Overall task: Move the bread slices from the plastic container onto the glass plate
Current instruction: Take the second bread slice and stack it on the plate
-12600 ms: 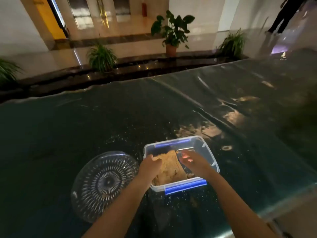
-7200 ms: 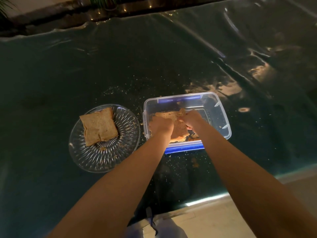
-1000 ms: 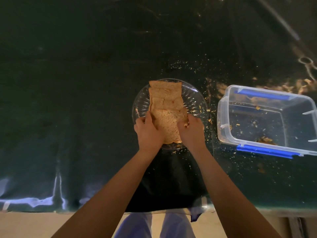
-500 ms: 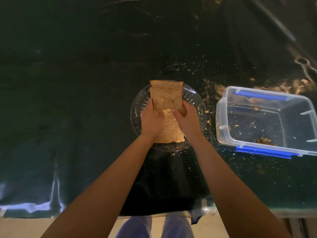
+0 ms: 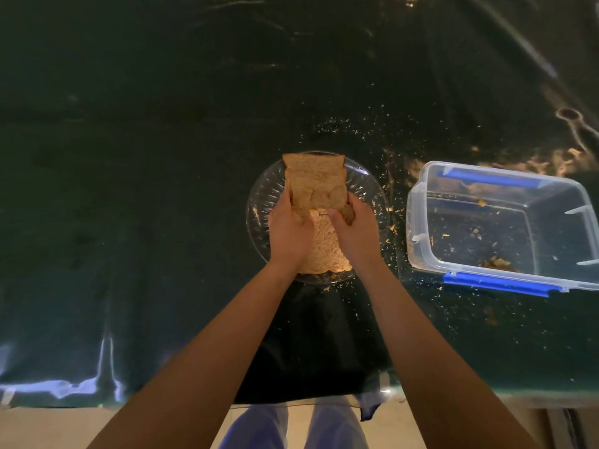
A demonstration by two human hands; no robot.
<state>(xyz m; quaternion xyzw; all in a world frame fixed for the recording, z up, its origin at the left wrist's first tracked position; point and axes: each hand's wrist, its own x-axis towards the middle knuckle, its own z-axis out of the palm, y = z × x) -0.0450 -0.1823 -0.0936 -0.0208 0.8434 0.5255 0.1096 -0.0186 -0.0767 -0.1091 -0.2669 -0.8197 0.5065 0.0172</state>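
Observation:
Brown bread slices (image 5: 313, 179) lie overlapping in a row across the round glass plate (image 5: 363, 186) at the middle of the table. My left hand (image 5: 288, 228) and my right hand (image 5: 355, 230) press in from either side on the slices in the middle of the row, fingers curled on their edges. The nearest slice (image 5: 325, 251) lies flat between my wrists. To the right stands the clear plastic container (image 5: 421, 202) with blue clips; it holds only crumbs and a small bread scrap (image 5: 497, 262).
Dark plastic sheeting (image 5: 129, 189) covers the table, with crumbs scattered around the plate and container. The table's near edge (image 5: 81, 406) runs along the bottom, with my legs below it.
My hands slid forward from the nearest slice to the middle of the row and closed on those slices. Much earlier the slices were in the container.

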